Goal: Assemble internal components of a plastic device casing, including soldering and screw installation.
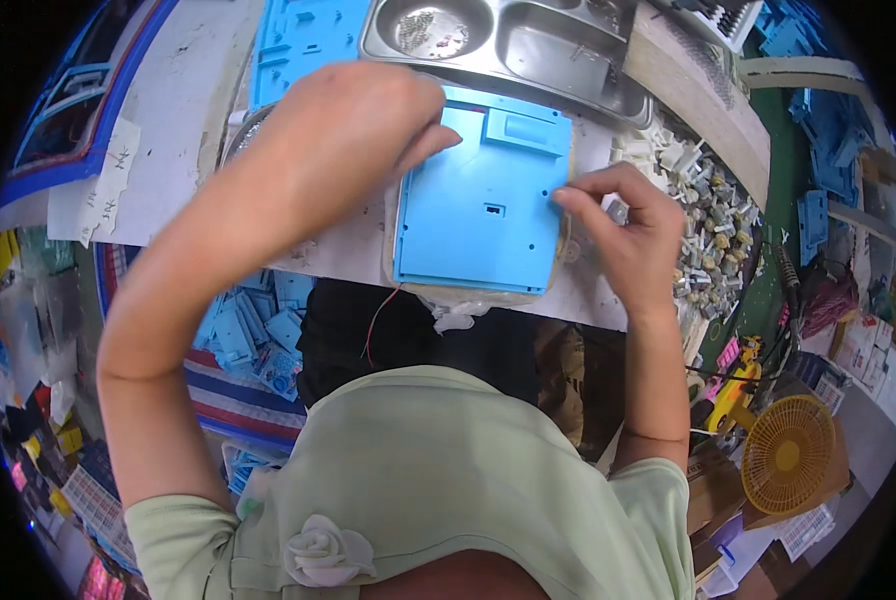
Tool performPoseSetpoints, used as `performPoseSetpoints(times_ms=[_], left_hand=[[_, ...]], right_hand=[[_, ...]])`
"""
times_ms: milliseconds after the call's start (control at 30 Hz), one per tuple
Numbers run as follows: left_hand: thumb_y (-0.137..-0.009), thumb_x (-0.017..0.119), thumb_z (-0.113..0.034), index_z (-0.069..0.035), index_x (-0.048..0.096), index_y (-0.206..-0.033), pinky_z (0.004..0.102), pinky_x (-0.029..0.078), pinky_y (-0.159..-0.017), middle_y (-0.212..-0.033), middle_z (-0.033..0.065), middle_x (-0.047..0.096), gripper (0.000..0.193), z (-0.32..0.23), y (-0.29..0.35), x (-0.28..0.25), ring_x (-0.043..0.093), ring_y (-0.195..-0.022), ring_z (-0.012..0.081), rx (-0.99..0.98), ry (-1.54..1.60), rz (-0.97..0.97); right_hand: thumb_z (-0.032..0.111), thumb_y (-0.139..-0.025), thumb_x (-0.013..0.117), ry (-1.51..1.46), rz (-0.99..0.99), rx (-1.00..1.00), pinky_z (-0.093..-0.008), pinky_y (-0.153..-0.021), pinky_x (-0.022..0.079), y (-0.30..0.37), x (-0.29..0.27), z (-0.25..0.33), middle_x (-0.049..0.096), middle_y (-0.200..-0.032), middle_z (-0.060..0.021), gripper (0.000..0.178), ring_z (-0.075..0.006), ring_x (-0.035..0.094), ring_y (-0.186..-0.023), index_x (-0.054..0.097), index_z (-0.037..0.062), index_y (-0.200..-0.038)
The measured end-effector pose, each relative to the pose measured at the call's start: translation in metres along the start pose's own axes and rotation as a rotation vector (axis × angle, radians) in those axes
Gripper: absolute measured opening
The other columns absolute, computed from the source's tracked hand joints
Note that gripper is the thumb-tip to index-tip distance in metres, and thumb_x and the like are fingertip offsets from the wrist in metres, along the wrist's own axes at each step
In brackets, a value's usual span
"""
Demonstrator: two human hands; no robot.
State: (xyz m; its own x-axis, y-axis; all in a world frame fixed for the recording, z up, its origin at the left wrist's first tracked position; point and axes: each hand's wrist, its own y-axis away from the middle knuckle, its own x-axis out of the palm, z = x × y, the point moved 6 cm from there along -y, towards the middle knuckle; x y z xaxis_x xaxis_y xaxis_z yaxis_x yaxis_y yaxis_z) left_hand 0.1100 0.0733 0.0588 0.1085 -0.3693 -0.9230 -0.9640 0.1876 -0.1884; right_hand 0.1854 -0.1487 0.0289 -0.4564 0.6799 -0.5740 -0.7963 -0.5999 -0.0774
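In the head view, the blue panel (473,215) lies on the desk (596,296) between two separated hands. The left hand (398,108) covers its upper-left edge, grip hidden; the right hand (636,222) curls by its right edge around a small grey piece (616,209), whether clamped I cannot tell.

1. Your white table (590,288) carries a pale pad (448,293) under a blue panel (468,235).
2. Beyond it you have a compartmented steel tray (558,60).
3. A heap of small parts (713,230) lies to your right.
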Motion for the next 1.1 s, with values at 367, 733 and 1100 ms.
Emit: performPoseSetpoints(times_ms=[367,733,1100], left_hand=[[-0.084,0.074,-0.012,-0.007,0.061,-0.091,0.0419,0.046,-0.080,-0.097,0.0071,0.060,0.016,-0.063,0.021,0.035,0.059,-0.088,0.0280,0.162,0.140,-0.064],[-0.079,0.075,-0.011,-0.005,0.067,-0.097,0.0403,0.049,-0.077,-0.095,0.0056,0.062,0.021,-0.084,0.019,0.060,0.061,-0.081,0.0252,0.304,0.173,-0.064],[-0.083,0.077,-0.009,-0.003,0.074,-0.094,0.0379,0.052,-0.082,-0.099,0.0103,0.070,0.013,0.037,0.090,-0.010,0.067,-0.091,0.0301,-0.460,-0.049,-0.222]], right_hand=[[0.007,-0.072,0.087,0.073,-0.076,-0.421,-0.0316,-0.066,0.047,0.001,0.015,-0.006,0.067,-0.075,-0.0038,0.018,-0.0191,0.058,-0.073,0.080,0.0076,-0.089],[0.005,-0.073,0.086,0.060,-0.082,-0.331,-0.0306,-0.065,0.048,0.010,-0.009,-0.010,0.067,-0.078,-0.0049,0.029,-0.0186,0.061,-0.073,0.080,0.0087,-0.101],[0.006,-0.087,0.080,-0.156,-0.519,-0.448,-0.0298,-0.076,0.052,-0.060,-0.069,0.004,0.069,-0.089,-0.0066,0.025,-0.0158,0.062,-0.078,0.072,-0.0028,-0.109]])
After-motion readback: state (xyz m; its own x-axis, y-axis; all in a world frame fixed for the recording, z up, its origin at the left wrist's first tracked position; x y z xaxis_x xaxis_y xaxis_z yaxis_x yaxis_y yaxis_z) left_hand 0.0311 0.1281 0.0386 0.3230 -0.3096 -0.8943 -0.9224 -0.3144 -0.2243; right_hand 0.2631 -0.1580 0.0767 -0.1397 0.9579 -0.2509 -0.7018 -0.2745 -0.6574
